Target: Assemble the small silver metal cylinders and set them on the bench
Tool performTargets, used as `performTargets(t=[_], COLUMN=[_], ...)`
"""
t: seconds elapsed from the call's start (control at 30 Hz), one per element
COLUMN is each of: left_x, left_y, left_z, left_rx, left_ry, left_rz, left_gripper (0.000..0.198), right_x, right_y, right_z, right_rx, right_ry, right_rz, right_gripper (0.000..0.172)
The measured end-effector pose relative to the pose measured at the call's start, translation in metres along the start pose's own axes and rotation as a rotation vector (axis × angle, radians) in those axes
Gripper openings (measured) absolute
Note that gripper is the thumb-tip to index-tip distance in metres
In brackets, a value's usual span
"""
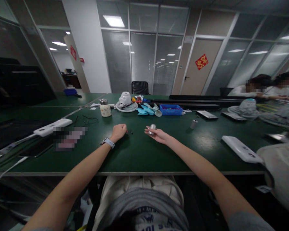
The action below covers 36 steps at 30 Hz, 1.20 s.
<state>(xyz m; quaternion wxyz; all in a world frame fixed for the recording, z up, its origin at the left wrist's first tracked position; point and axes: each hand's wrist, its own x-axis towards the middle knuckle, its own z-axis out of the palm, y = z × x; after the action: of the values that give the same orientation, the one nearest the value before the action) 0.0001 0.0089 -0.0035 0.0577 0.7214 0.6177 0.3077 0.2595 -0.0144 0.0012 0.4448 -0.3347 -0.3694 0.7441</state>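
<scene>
My right hand (160,135) is wrapped from below around a silver metal cylinder (152,128), held just above the green tabletop (139,157). The cylinder looks like a small motor, though its details are too small to make out. My left hand (119,132), with a watch (108,142) on its wrist, is closed and rests on the table. Whatever its curled fingers may hold is hidden. Beside it on the table lies a tiny dark piece (132,132). A second silver cylinder (194,124) stands to the right of my right hand.
Across the table sit a patterned jar (105,110), a white fan part (125,102), light blue fan blades (146,109) and a blue bin (171,110). White power banks or strips lie left (53,127) and right (240,149). Two people sit far right.
</scene>
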Motion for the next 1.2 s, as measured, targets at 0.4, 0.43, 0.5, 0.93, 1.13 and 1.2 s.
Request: performTargets(t=[0.4,0.43,0.5,0.93,1.13,1.2], left_x=[-0.004,-0.005,-0.005,-0.006,-0.005,-0.005], left_y=[0.007,0.008,0.008,0.008,0.008,0.008], left_z=[-0.003,-0.004,-0.003,-0.002,-0.002,-0.002], left_rx=[0.025,0.015,-0.006,-0.060,-0.066,-0.067], left_ry=[0.032,0.034,0.032,0.027,0.027,0.024], left_rz=[-0.006,-0.002,0.007,-0.002,-0.013,-0.016], left_gripper=[0.033,0.033,0.033,0.030,0.030,0.029], right_x=[-0.011,-0.011,-0.011,-0.004,-0.004,-0.005], right_y=[-0.003,-0.003,-0.005,-0.006,-0.005,-0.005], right_z=[0.015,0.015,0.015,0.004,0.004,0.004], right_rx=[-0.001,0.016,0.057,0.218,0.197,0.184], right_ry=[0.035,0.036,0.032,0.024,0.098,0.108], right_rz=[0.026,0.037,0.057,0.116,0.123,0.125], right_gripper=[0.028,0.031,0.035,0.035,0.032,0.031])
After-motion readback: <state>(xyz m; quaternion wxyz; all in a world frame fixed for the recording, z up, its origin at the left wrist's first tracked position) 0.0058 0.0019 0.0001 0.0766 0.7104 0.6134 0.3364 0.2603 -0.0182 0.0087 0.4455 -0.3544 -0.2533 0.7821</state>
